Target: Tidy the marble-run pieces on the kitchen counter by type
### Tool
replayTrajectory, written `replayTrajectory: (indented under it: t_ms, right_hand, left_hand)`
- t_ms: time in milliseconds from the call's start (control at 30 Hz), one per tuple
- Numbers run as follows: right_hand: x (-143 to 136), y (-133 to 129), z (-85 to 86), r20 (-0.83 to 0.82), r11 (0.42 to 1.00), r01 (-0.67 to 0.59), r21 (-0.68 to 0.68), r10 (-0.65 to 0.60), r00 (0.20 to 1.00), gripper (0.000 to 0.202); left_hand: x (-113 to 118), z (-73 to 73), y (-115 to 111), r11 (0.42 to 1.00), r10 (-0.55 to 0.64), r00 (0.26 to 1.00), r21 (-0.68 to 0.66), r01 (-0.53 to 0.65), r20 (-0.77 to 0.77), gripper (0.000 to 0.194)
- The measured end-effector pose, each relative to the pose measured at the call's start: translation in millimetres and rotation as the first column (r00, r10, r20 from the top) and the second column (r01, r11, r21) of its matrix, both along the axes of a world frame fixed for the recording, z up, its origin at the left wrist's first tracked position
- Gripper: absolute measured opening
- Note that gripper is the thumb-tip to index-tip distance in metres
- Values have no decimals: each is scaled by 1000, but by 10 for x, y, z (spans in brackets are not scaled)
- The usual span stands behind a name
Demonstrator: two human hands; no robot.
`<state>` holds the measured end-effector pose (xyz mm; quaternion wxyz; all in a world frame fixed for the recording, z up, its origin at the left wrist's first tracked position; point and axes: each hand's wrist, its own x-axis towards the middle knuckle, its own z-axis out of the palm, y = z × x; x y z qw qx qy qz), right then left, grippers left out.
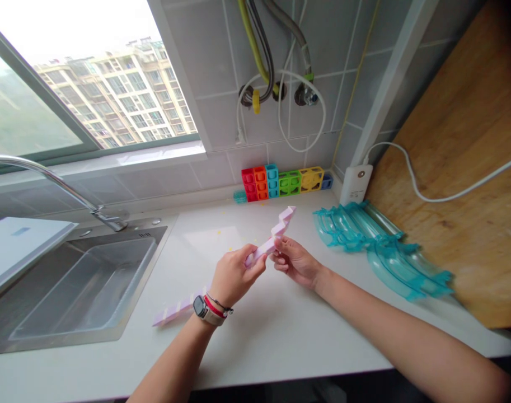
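Note:
Both hands grip a pale pink-and-white twist snake puzzle above the white counter. My left hand is closed round its straight middle, thumb and fingers pressed on the wedges. With thumb and fingertips, my right hand pinches it just above that, where the upper end rises in a zigzag. A straight pink-and-white length shows to the left, beyond my left wrist. Whether it joins the piece in my hands is hidden by my left hand.
Coloured toy blocks stand along the back wall. Clear teal curved track pieces lie at right, beside a white power bank with a cable and a wooden board. A sink with a faucet is at left.

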<state>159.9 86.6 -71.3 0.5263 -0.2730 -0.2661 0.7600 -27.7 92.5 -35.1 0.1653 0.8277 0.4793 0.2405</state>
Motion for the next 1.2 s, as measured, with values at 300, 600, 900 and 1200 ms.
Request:
replayTrajectory:
  t_ms: [300,600,900,1200]
  right_hand:
    - [-273,-85,-135,210,924,378,59,-382,900,42]
    - [-230,-60,-179,316,935,334,119,-355,880,41]
    - [-62,20,-132,529,935,199,294,-332,781,47]
    - [-9,59,-97,524,990,96,-102,-29,851,53]
  left_hand:
    - [56,-179,27,997,71,997,41,-70,-31,22]
    - [53,-184,27,999,-3,1000,50,4,-23,27]
    - [7,-194,34,972,-182,982,146,187,-43,34]
    - [47,-247,9,966,-204,978,154,207,-34,39]
